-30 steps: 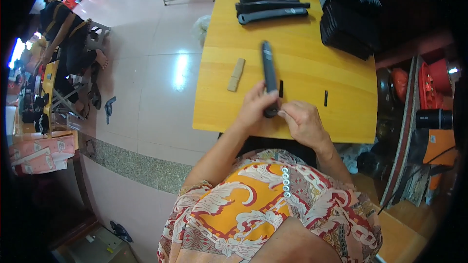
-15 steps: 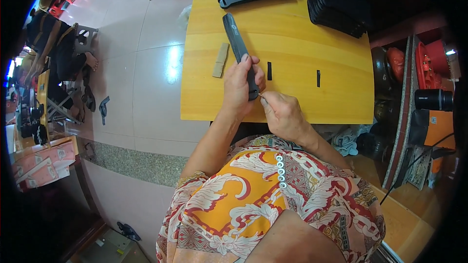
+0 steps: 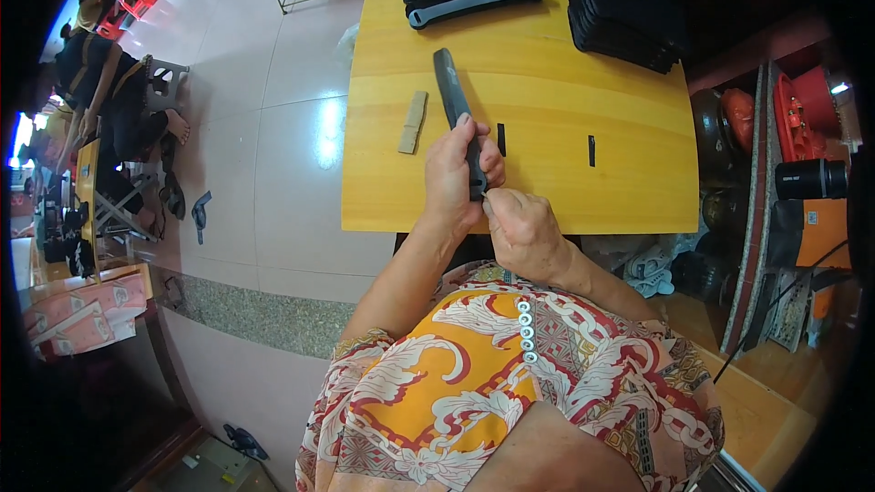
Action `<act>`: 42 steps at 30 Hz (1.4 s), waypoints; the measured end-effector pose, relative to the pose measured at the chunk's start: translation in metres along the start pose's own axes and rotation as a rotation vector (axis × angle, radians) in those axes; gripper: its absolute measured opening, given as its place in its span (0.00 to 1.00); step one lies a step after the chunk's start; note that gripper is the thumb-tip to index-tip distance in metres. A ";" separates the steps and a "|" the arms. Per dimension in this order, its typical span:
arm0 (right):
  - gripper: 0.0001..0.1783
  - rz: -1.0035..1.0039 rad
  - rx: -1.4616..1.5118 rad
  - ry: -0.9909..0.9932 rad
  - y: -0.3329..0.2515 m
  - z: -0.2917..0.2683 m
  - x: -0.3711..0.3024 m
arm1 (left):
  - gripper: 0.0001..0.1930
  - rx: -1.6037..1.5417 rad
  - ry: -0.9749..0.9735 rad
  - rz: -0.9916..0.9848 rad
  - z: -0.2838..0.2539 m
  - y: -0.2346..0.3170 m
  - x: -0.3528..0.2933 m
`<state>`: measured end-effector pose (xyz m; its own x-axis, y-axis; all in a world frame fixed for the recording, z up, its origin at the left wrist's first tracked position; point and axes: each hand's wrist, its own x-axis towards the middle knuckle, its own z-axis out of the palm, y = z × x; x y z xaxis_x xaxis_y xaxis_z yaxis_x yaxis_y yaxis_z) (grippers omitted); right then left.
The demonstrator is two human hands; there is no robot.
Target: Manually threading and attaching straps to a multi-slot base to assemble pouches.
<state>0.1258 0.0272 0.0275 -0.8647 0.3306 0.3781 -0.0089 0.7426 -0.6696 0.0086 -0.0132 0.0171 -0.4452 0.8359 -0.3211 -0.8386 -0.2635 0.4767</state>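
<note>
My left hand [image 3: 450, 178] is wrapped round a long flat black strip [image 3: 450, 82] with a rounded far end and a pale mark on it. The strip points away from me, tilted slightly left, over the yellow table [image 3: 583, 200]. At its near end, which has a hole or slot, my right hand [image 3: 523, 228] is closed in a pinch; what its fingers hold is too small to make out. A tan flat strip [image 3: 413, 122] lies left of my left hand. Two short black pieces, one [image 3: 501, 139] near my fingers and one [image 3: 591, 150] farther right, lie on the tabletop.
Several similar black strips [image 3: 474, 5] lie at the table's far side. A tall stack of black pieces [image 3: 624, 23] stands at the far right. Shelves with a black cylinder [image 3: 809, 179] and red items are on the right. Another person [image 3: 109, 82] sits at far left.
The held strip and my left hand have shifted slightly right and nearer to me. My right hand has also come a little nearer, still pinching at the strip's near end.
</note>
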 end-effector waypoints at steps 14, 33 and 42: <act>0.05 -0.048 -0.050 0.020 -0.001 0.001 -0.004 | 0.14 0.127 0.014 0.230 0.005 -0.005 -0.005; 0.16 -0.184 -0.231 0.248 0.009 -0.007 0.004 | 0.16 -0.010 0.083 0.003 -0.005 -0.019 0.004; 0.08 0.154 0.111 0.102 0.006 -0.021 0.009 | 0.21 0.118 0.073 -0.034 -0.005 -0.010 -0.011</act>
<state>0.1281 0.0472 0.0404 -0.8049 0.4968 0.3244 0.0594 0.6115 -0.7890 0.0202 -0.0217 0.0115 -0.4423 0.8049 -0.3956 -0.8128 -0.1732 0.5562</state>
